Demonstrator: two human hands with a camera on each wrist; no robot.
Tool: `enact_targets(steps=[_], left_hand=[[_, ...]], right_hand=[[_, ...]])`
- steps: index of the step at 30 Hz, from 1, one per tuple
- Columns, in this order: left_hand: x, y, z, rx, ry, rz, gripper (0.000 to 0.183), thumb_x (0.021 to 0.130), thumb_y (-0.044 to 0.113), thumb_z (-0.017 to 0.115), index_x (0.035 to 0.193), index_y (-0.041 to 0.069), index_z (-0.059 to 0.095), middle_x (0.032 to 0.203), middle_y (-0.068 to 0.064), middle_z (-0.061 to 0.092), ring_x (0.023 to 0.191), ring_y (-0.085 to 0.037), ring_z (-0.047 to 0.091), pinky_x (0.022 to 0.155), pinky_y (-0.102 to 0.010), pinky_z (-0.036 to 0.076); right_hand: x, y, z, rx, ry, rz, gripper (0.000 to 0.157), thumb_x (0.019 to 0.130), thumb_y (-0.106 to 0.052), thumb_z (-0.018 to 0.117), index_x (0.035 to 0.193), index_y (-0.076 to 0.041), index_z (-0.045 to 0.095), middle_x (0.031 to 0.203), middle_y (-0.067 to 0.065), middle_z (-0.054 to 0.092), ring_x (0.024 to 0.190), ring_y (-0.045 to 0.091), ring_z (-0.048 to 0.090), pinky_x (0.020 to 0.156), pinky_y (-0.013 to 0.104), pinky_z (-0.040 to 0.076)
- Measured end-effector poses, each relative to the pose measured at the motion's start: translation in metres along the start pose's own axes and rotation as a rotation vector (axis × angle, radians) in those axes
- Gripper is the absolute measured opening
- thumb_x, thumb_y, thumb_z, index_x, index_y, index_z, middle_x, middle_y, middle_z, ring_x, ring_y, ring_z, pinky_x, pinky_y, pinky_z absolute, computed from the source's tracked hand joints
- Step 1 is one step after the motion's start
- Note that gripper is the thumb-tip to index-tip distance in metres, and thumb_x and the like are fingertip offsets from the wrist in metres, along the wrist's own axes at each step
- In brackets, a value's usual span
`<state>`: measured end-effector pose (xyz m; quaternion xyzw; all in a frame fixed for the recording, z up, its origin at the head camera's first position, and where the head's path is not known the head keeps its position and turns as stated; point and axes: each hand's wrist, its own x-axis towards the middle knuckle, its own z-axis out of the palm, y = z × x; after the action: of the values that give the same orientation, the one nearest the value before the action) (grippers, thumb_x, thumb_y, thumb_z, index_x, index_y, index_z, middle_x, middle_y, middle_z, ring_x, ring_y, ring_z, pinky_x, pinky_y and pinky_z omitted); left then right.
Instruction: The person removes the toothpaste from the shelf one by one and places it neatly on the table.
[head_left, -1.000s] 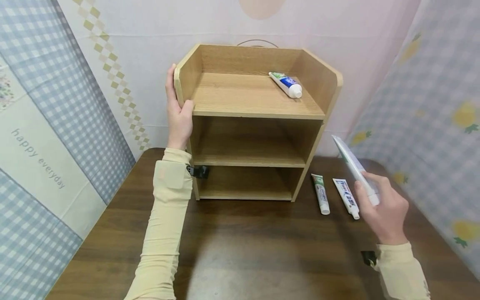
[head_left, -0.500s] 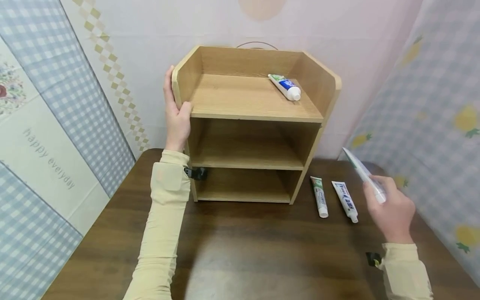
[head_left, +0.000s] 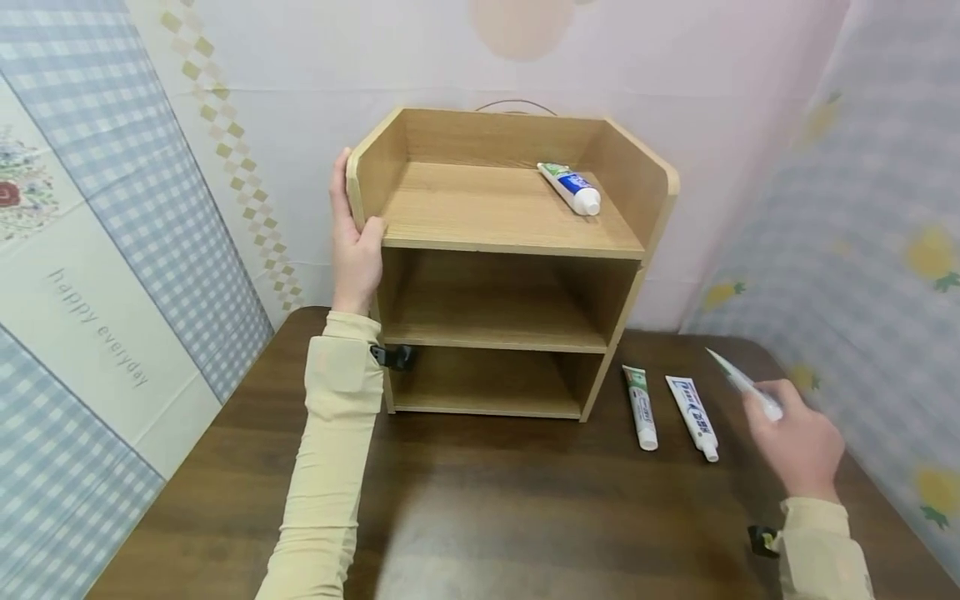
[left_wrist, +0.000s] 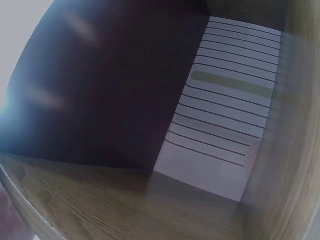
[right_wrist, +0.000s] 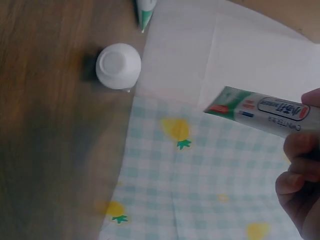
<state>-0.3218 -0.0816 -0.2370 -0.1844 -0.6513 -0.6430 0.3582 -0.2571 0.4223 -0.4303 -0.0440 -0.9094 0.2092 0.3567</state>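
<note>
My left hand point(head_left: 356, 258) grips the left side panel of a small wooden shelf point(head_left: 480, 212), thumb at the front edge of its top board. At the right, my right hand point(head_left: 802, 442) holds a toothpaste tube point(head_left: 742, 385) above the table, its flat tail pointing up and left. The right wrist view shows this tube point(right_wrist: 265, 111) with a green tail and silvery body, fingers around its cap end. Another toothpaste tube point(head_left: 573, 190), white, blue and green, lies on the shelf's top. A green-and-silver tube point(head_left: 640, 408) and a white tube point(head_left: 692, 417) lie side by side on the table.
The shelf's two lower compartments face forward on the dark wooden table point(head_left: 465, 492). Patterned cloths hang left, behind and right; the right cloth point(head_left: 847, 275) comes close to my right hand. In the left wrist view, a white lined panel point(left_wrist: 220, 105) shows between wooden boards.
My right hand has moved right and lower with the toothpaste tube, which now lies flatter to the view. The left hand keeps its grip; the whole view has shifted slightly.
</note>
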Motion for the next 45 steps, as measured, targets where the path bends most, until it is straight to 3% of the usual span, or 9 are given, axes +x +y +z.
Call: enact_targets(steps=[5, 15, 22, 29, 34, 39, 45], left_hand=[[0.001, 0.001, -0.002, 0.012, 0.005, 0.001, 0.081, 0.079, -0.01, 0.035, 0.153, 0.019, 0.023, 0.157, 0.004, 0.028, 0.123, -0.011, 0.039, 0.1, -0.03, 0.034], [0.001, -0.001, -0.001, 0.025, 0.014, 0.005, 0.081, 0.078, -0.01, 0.036, 0.152, 0.019, 0.024, 0.155, 0.003, 0.03, 0.122, -0.01, 0.038, 0.099, -0.03, 0.034], [-0.003, -0.001, -0.001, 0.035, 0.005, -0.001, 0.081, 0.079, -0.009, 0.036, 0.153, 0.019, 0.024, 0.156, 0.002, 0.029, 0.119, -0.011, 0.038, 0.096, -0.031, 0.034], [-0.003, 0.002, -0.001, 0.03, 0.015, 0.004, 0.081, 0.078, -0.01, 0.036, 0.152, 0.019, 0.025, 0.156, 0.004, 0.03, 0.123, -0.011, 0.038, 0.098, -0.032, 0.034], [-0.004, 0.0, -0.001, 0.032, 0.018, 0.01, 0.08, 0.078, -0.01, 0.036, 0.152, 0.018, 0.025, 0.157, 0.003, 0.03, 0.123, -0.01, 0.038, 0.099, -0.031, 0.034], [-0.004, -0.001, -0.001, 0.006, 0.016, 0.02, 0.081, 0.078, -0.011, 0.036, 0.153, 0.017, 0.024, 0.156, 0.003, 0.031, 0.121, -0.012, 0.039, 0.098, -0.031, 0.034], [-0.002, -0.001, -0.001, 0.01, 0.015, 0.023, 0.08, 0.078, -0.01, 0.036, 0.152, 0.017, 0.024, 0.156, 0.003, 0.031, 0.122, -0.011, 0.039, 0.099, -0.031, 0.034]], right_hand=[[-0.001, 0.008, -0.002, -0.056, -0.172, 0.084, 0.031, 0.09, -0.035, 0.054, 0.109, -0.012, 0.063, 0.07, 0.027, 0.064, 0.048, 0.033, 0.05, 0.046, 0.037, 0.026], [-0.002, 0.035, -0.001, -0.145, -0.422, 0.173, 0.045, 0.093, -0.042, 0.046, 0.122, -0.008, 0.054, 0.093, 0.036, 0.063, 0.059, 0.04, 0.057, 0.047, 0.042, 0.032], [-0.008, 0.047, 0.002, -0.134, -0.496, 0.174, 0.048, 0.094, -0.042, 0.048, 0.128, -0.008, 0.049, 0.104, 0.04, 0.059, 0.063, 0.042, 0.058, 0.047, 0.044, 0.035], [-0.005, 0.057, 0.002, -0.138, -0.675, 0.112, 0.053, 0.093, -0.039, 0.051, 0.131, -0.003, 0.041, 0.11, 0.041, 0.056, 0.071, 0.042, 0.061, 0.052, 0.045, 0.041], [-0.006, 0.066, 0.007, -0.133, -0.769, 0.067, 0.058, 0.091, -0.036, 0.058, 0.133, -0.001, 0.039, 0.115, 0.044, 0.052, 0.084, 0.053, 0.059, 0.058, 0.051, 0.044], [-0.007, 0.071, 0.013, -0.125, -0.82, 0.035, 0.06, 0.09, -0.036, 0.06, 0.133, 0.001, 0.04, 0.121, 0.046, 0.047, 0.101, 0.063, 0.052, 0.07, 0.06, 0.045], [-0.008, 0.069, 0.015, -0.143, -0.839, 0.034, 0.06, 0.09, -0.031, 0.06, 0.135, 0.004, 0.041, 0.127, 0.045, 0.045, 0.107, 0.063, 0.048, 0.077, 0.064, 0.044]])
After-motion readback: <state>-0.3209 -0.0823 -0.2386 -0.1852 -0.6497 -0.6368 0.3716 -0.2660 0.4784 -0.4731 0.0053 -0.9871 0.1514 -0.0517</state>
